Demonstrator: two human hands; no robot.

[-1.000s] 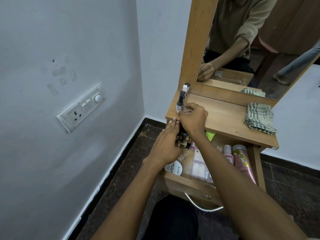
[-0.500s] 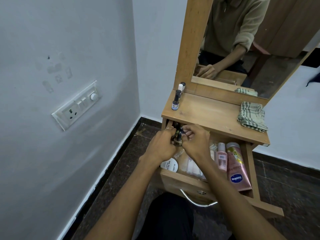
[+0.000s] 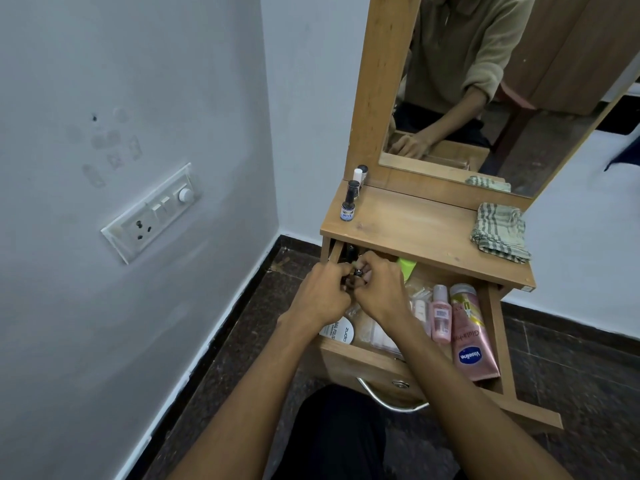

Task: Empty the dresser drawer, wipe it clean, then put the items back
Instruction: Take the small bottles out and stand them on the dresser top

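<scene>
Emptying the drawer (image 3: 367, 367), both hands at its back-left corner on small dark bottles (image 3: 356, 273).

Left hand (image 3: 320, 294) and right hand (image 3: 379, 294) each grip, fingers curled, among those bottles; how many they hold I cannot tell. Judged next: lift them to the surface (image 3: 415, 230), beside the three small bottles (image 3: 347, 211) standing at its back-left corner. Still inside: two pink bottles (image 3: 472, 336), one white jar (image 3: 341, 332), clear packets. One checked cloth (image 3: 500, 232) waits at the right edge.
</scene>
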